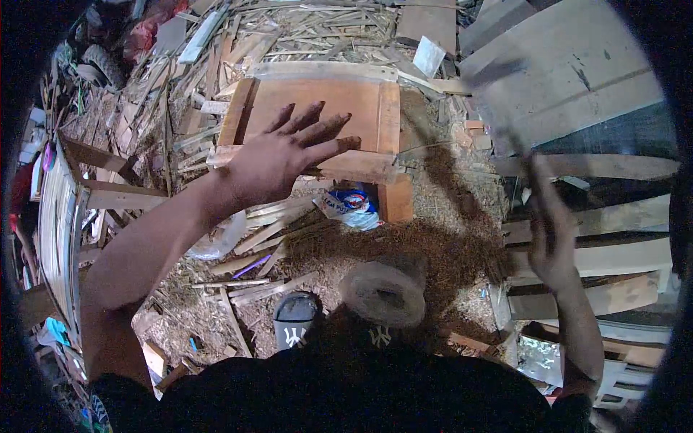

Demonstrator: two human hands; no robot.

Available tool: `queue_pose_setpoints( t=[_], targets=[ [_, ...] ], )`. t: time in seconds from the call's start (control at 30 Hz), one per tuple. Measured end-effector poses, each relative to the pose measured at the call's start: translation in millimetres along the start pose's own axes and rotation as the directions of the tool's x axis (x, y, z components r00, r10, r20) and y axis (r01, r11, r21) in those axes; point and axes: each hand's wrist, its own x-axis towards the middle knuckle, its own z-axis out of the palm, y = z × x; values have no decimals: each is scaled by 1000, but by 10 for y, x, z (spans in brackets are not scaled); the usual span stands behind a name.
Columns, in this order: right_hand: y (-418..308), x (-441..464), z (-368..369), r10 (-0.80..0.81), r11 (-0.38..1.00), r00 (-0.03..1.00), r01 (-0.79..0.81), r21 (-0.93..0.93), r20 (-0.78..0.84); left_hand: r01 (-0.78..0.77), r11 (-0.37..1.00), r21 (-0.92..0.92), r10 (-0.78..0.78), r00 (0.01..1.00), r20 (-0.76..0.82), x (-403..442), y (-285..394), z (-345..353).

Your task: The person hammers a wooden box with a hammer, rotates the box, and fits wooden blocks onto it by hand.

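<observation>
My left hand [278,155] lies with its fingers spread over the near edge of a wooden box-like frame [332,108], which has a reddish-brown panel inside pale rails. My right hand [552,242] is raised at the right, its fingers wrapped round the handle of a hammer-like tool [498,79]. The tool's head is smeared by motion, up and to the right of the frame. Below the frame's near rail is a blue and white packet [351,206], beside a short orange-brown wooden leg [395,200].
Wood offcuts [317,32] cover the ground at the back and left. At the right are curved wooden slats [613,216] and a large grey board [570,72]. A slatted wooden piece [58,231] stands at left. Near my feet are a dark slipper [296,317] and a translucent roll [382,292].
</observation>
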Motion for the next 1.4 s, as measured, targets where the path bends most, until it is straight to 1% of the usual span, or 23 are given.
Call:
queue_pose_setpoints(
  t=[0.07,0.1,0.17,0.2,0.23,0.27,0.4,0.47,0.5,0.7,0.77,0.8,0.83,0.87,0.9,0.97,1.0,1.07,1.1,1.13,1.2,1.3,1.4],
  targets=[
    [-151,97,-98,383,878,810,-170,446,-444,12,1000,3,-12,1000,-29,23,6,11],
    [-29,48,-65,386,877,808,-172,449,-444,9,1000,4,-9,1000,-27,37,1,3],
    [305,-117,20,65,428,899,366,826,-432,18,1000,17,-18,1000,11,70,2,-6],
    [186,-103,75,68,430,900,364,827,-431,15,1000,15,-15,1000,11,70,16,11],
    [-34,-42,178,-48,854,994,89,512,-93,16,1000,16,-16,1000,4,64,11,23],
    [-150,4,237,52,998,965,-40,-51,259,20,1000,20,-20,1000,-1,58,-5,17],
    [-145,53,-46,105,994,979,-102,-27,172,13,1000,8,-13,1000,6,47,-11,16],
    [-155,200,-190,-66,992,960,34,-121,-271,23,1000,-8,-23,1000,0,83,-6,4],
    [-142,177,-147,-63,992,961,31,-119,-271,20,1000,-9,-20,1000,3,85,-2,-1],
    [-127,35,231,-100,931,995,95,-353,5,27,998,61,-27,1000,2,98,-17,-31],
    [-345,127,102,296,951,823,-299,-73,485,19,1000,23,-19,999,-26,80,-33,11],
    [-273,117,81,297,951,818,-302,-71,493,19,1000,15,-19,1000,-20,70,-21,29],
    [-131,118,29,114,993,966,-108,-36,230,14,1000,9,-14,1000,-28,78,-24,32],
    [-50,120,0,-97,994,994,94,-61,-55,10,1000,6,-10,999,-38,87,-28,28],
    [-93,137,-33,-97,994,994,93,-59,-55,10,1000,6,-9,999,-37,87,-27,18],
    [-223,187,-131,349,888,816,-131,441,-461,13,1000,12,-13,1000,-20,85,-24,2],
    [-156,161,-9,349,888,816,-132,440,-460,12,1000,10,-12,1000,-19,87,-24,7],
    [53,76,324,-47,975,738,181,129,-673,13,1000,4,-13,999,-35,89,-29,20],
    [8,-63,317,13,993,994,-25,-114,-105,10,1000,7,-10,999,-36,81,-26,24],
    [-61,-48,256,11,993,994,-25,-117,-112,9,1000,10,-9,999,-34,73,-31,24],
    [-238,33,131,238,946,936,-284,158,258,9,1000,17,-8,1000,-24,65,-64,-10],
    [-44,148,-32,-43,996,968,22,-85,-248,-5,1000,5,5,1000,-10,81,-47,-9],
    [18,197,-152,-39,992,899,-17,-123,-437,4,1000,18,-3,999,-39,87,-44,21]
  ],
)
